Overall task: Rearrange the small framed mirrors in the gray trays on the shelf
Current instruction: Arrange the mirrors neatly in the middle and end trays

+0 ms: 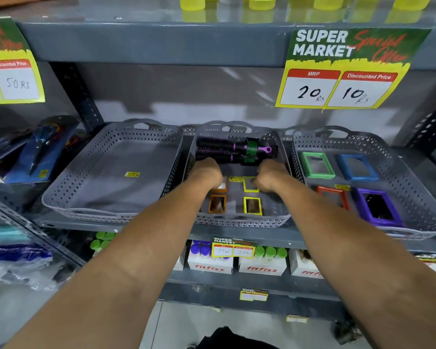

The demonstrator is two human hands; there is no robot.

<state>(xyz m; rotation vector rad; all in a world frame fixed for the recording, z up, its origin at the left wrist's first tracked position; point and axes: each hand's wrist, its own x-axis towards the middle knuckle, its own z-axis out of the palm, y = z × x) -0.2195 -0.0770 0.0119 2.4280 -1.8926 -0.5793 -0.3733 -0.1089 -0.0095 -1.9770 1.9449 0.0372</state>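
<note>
1. Gray plastic trays with lattice sides sat in a row on a gray metal shelf [141, 224]: a left tray [61, 195], a middle tray [237, 220] and a right tray [413, 177].
2. Both bare forearms reached forward into the middle tray.
3. The left hand [207, 173] was curled, knuckles up, over an orange-framed mirror [221, 187] at the tray's left middle; its fingers were hidden, so I could not tell whether it gripped the frame.
4. The right hand [271, 178] was curled beside a yellow-framed mirror [250, 185], touching the frame's right edge; whether it held the frame could not be told.
5. Nearer the front rim of the same tray lay a second orange-framed mirror [217, 204] and a second yellow-framed mirror [252, 205], side by side and apart from the hands.
6. At the back of the middle tray lay two black round hairbrushes [227, 149] with purple and green handles.
7. The right tray held four larger mirrors lying flat: a green-framed mirror [317, 165] and a blue-framed mirror [357, 167] at the back, a red-framed mirror [334, 196] and a purple-framed mirror [378, 206] at the front.
8. The left tray held only a small yellow sticker [132, 174].
9. A green and yellow price sign [347, 69] hung from the shelf above, reading MRP 20 Rs, discounted price 10 Rs.
</note>
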